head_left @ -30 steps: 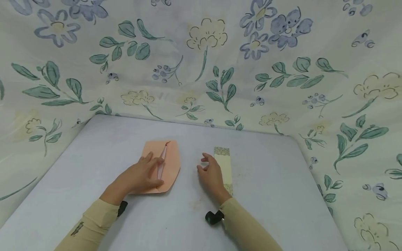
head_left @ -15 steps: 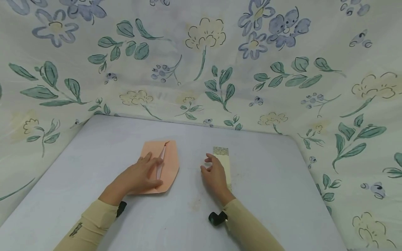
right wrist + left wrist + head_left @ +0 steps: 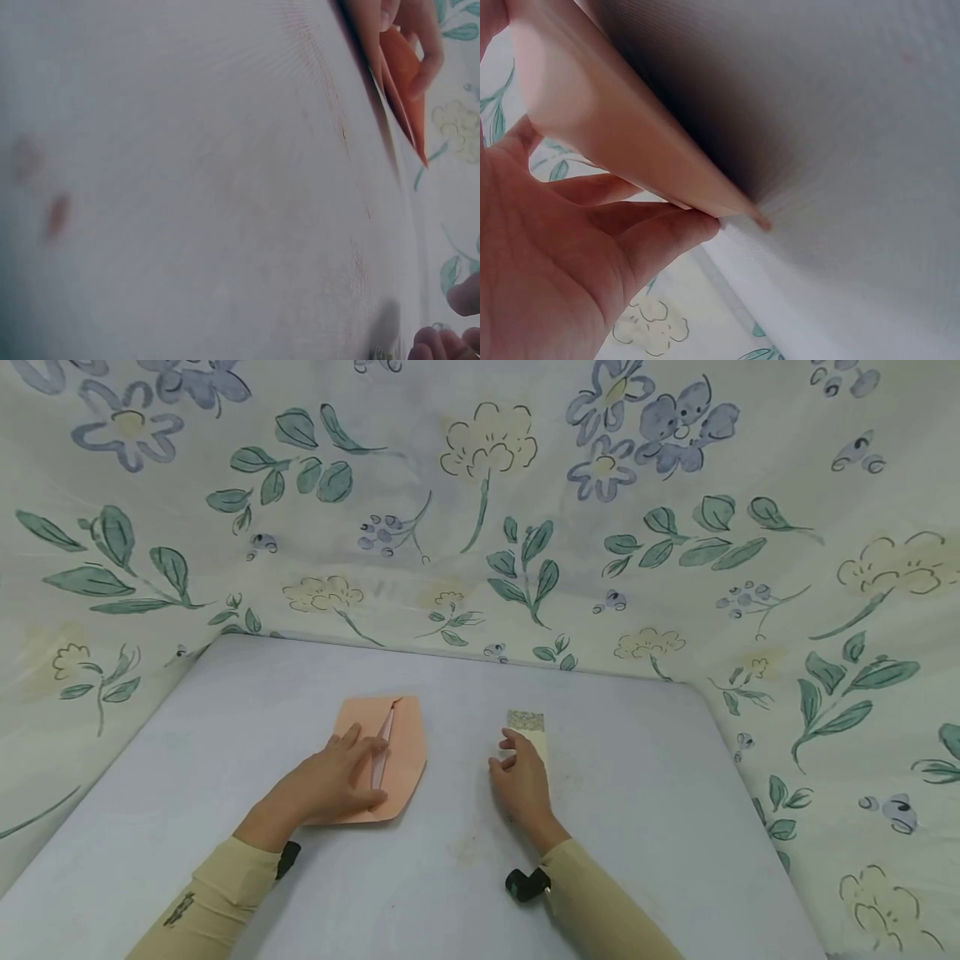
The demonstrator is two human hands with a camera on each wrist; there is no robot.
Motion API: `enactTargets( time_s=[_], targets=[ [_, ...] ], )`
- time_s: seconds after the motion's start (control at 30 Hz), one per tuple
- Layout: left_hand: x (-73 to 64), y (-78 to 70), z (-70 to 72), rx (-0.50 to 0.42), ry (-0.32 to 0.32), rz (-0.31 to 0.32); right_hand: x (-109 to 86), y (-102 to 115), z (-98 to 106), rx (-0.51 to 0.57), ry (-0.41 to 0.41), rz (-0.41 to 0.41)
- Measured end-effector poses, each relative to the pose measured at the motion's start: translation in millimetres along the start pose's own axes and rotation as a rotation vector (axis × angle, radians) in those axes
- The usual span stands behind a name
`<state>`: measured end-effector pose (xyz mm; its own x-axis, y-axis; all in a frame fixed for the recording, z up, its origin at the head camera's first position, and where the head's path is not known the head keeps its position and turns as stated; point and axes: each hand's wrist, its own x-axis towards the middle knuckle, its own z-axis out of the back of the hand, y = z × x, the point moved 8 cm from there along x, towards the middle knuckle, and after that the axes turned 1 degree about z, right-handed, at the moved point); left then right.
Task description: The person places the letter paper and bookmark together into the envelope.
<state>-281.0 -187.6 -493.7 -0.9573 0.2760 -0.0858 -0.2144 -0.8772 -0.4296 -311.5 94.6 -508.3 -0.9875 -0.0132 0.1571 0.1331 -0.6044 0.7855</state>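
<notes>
A folded sheet of peach paper [image 3: 407, 752] lies on the left half of the table, its flaps parted by a narrow pale slit. My left hand [image 3: 330, 781] rests on it, fingers spread and thumb near the lower end of the slit. The left wrist view shows the fingertips touching the paper's surface [image 3: 622, 120]. To the right lies a cream strip [image 3: 527, 721] with a speckled, glittery band at its far end. My right hand [image 3: 525, 781] overlaps it, fingers loosely bent and nothing between them, and hides its near part. Only fingertips of that hand [image 3: 439, 341] show in the right wrist view.
The white tabletop [image 3: 637, 810] bears faint brownish marks near the middle. A floral cloth [image 3: 420, 527] hangs behind the table and along both sides. Black wrist cameras [image 3: 527, 885] sit under both wrists, below cream sleeves [image 3: 600, 893].
My right hand has drifted to the right, covering more of the cream strip. My left hand stays on the peach paper. The head view has shifted slightly.
</notes>
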Motion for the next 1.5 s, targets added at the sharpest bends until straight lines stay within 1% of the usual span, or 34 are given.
enactTargets(
  time_s=[0.27, 0.47, 0.7, 0.87, 1.0, 1.1, 1.2, 1.33, 1.5],
  targets=[
    [0.9, 0.3, 0.7, 0.008, -0.002, 0.001, -2.9, -2.3, 12.7, -0.048, -0.060, 0.004],
    [1.1, -1.4, 1.0, -0.006, 0.001, -0.005, -5.4, -7.0, 19.8, -0.098, -0.073, -0.018],
    [0.1, -2.7, 1.2, -0.010, 0.004, -0.004, -5.9, -11.4, 25.3, -0.221, -0.116, 0.005],
    [0.0, -3.3, 1.5, -0.005, 0.008, 0.000, -5.9, -17.4, 27.9, -0.288, -0.132, -0.027],
    [-0.4, -4.0, 1.9, -0.008, 0.011, 0.006, -5.8, -21.6, 28.9, -0.308, -0.131, -0.058],
    [-0.9, -4.1, 2.5, -0.008, 0.011, 0.011, -5.5, -23.5, 28.2, -0.321, -0.114, -0.072],
    [-1.3, -3.9, 2.5, -0.011, 0.011, 0.013, -5.4, -24.4, 27.0, -0.332, -0.097, -0.080],
    [-1.6, -3.9, 2.5, -0.015, 0.006, 0.004, -4.5, -23.2, 26.3, -0.345, -0.093, -0.079],
    [-2.4, -4.3, 3.2, -0.015, -0.001, -0.005, -3.5, -20.6, 26.5, -0.314, -0.101, -0.089]
  ],
)
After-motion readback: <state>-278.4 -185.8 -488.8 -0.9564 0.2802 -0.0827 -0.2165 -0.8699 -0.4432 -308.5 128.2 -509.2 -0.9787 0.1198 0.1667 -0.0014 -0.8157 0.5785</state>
